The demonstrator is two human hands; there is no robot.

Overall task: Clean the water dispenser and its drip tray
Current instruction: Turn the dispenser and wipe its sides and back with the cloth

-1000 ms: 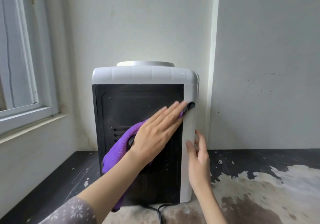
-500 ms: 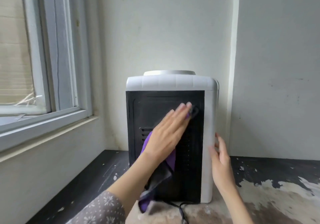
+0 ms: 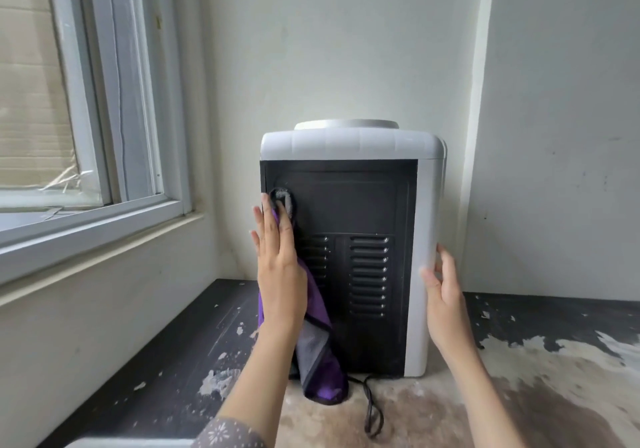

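A: Starting at the left, what do you see?

B: A window [image 3: 86, 108] with a pale frame, and behind its glass something tan like cardboard. Below it runs a sill, then a dark desk [image 3: 166, 361] whose paint has flaked off in patches.

A: And the left hand?

B: The left hand [image 3: 278, 267] lies flat, fingers straight and together, pressing a purple cloth [image 3: 318, 354] against the left edge of the black back panel [image 3: 360, 205]. The grip is not curled round anything; the palm pins the cloth. A dark corner of the cloth shows above the fingertips, and the rest hangs down to the desk, showing a grey side.

A: Where is the water dispenser?

B: The water dispenser [image 3: 353, 146] stands upright on the desk near the wall corner, its back turned toward the camera. White top and white side, black rear with two columns of vent slots [image 3: 369, 274]. A black power cord [image 3: 372, 409] trails from its base in a loop on the desk.

A: Any brand or label?

B: No writing I can read on this side.

A: The right hand?

B: The right hand [image 3: 445, 295] rests on the white right rear corner, fingers straight and relaxed, thumb on the near face, fingers touching the side. It holds nothing.

A: The drip tray?

B: I cannot see it from this side.
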